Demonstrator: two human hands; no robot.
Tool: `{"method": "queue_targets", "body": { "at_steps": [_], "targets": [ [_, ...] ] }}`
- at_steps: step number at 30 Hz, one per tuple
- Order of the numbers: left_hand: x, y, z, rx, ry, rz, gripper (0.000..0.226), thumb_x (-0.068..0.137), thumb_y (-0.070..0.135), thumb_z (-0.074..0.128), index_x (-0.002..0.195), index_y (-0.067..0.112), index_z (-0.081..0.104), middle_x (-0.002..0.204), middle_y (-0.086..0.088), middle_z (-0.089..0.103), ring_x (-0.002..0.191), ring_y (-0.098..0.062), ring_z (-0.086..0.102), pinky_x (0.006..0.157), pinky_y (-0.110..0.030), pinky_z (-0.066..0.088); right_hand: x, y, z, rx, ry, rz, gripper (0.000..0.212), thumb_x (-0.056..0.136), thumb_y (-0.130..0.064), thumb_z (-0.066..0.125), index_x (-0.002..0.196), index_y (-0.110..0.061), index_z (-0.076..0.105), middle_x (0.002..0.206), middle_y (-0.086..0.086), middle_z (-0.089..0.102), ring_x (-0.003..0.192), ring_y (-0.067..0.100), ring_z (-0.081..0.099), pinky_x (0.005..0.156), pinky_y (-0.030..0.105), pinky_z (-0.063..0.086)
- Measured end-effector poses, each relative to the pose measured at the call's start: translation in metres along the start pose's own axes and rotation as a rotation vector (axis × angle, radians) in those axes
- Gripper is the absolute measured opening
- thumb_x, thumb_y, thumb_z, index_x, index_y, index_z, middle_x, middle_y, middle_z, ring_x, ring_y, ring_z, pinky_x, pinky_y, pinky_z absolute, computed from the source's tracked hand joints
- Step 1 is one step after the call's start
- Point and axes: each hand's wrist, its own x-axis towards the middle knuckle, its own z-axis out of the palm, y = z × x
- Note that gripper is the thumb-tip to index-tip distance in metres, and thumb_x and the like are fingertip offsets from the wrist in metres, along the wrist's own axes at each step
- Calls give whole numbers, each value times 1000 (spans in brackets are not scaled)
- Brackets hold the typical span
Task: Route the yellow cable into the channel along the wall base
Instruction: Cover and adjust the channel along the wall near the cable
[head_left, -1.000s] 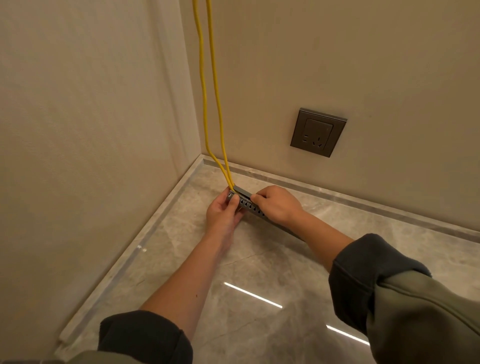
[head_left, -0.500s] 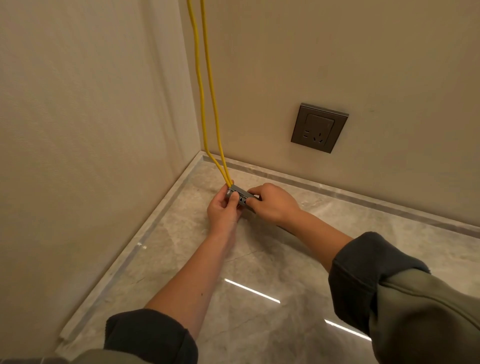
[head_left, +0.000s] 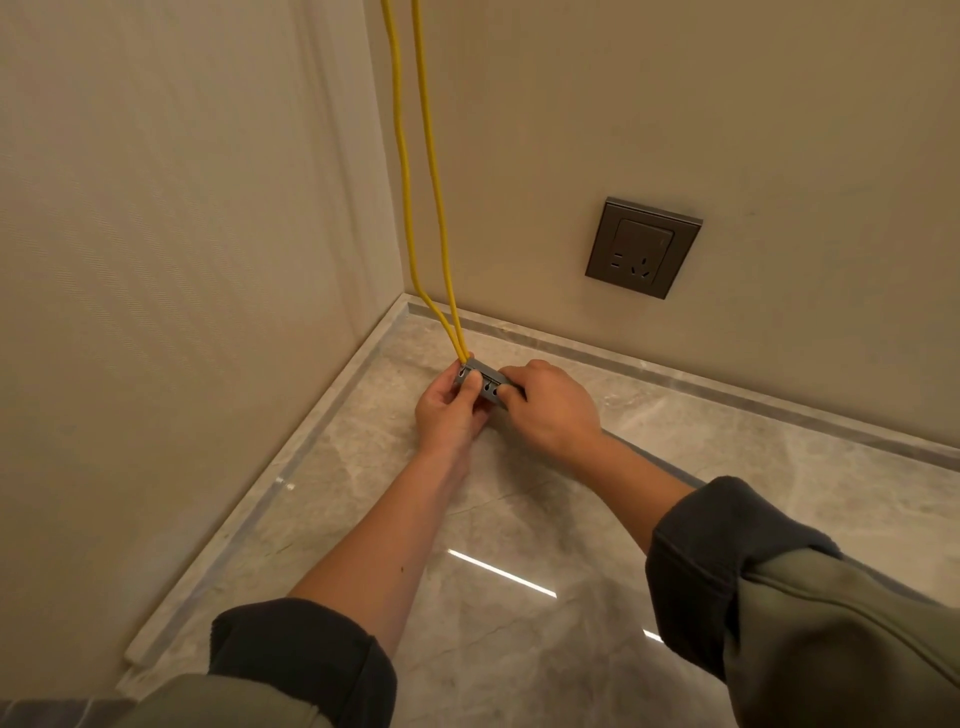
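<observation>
place: home room corner | evidence: papered walls (head_left: 156, 260), wall socket (head_left: 643, 247), polished marble floor (head_left: 519, 519)

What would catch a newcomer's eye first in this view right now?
The yellow cable stands out first: two bright strands drop from the top of the frame beside the wall corner into the end of a gray slotted channel low over the floor. Both hands meet there, the left hand and right hand gripping the channel side by side. Next comes the dark wall socket on the right-hand wall.
</observation>
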Motion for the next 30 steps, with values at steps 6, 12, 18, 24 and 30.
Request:
{"method": "queue_targets", "body": {
  "at_steps": [6,12,18,24,30],
  "targets": [
    [-4,3,-1,53,-41,0,30,100,11,46,126,18,58,125,-15,61,116,-27,60,95,-38,52,2,-1,-1,74,-19,71,26,92,-33,44,92,-28,69,76,-3,60,70,16,55,49,25,32],
    [-3,3,-1,104,-13,2,35,102,14,42,134,17,53,124,-13,61,115,-26,60,92,-37,53,2,3,0,93,-30,76,26,92,-33,44,99,-32,69,76,-5,61,68,12,53,50,25,31],
    [0,1,2,155,-20,18,30,101,11,42,110,28,64,111,-6,64,96,-16,65,67,-23,57,-3,8,3,53,5,46,26,92,-32,44,97,-30,69,76,-3,58,70,15,53,51,25,33],
    [1,0,3,146,15,14,28,100,12,45,101,30,66,101,-4,68,88,-14,67,64,-27,57,-10,7,7,-13,77,-21,23,91,-41,44,91,-30,64,78,-6,51,73,15,50,51,26,27],
    [0,1,2,108,17,4,24,98,14,50,101,28,69,106,-9,67,93,-19,67,71,-31,59,-10,3,8,-129,90,-73,22,89,-45,55,94,-23,59,80,-5,51,77,16,51,57,27,33]
  ]
}}
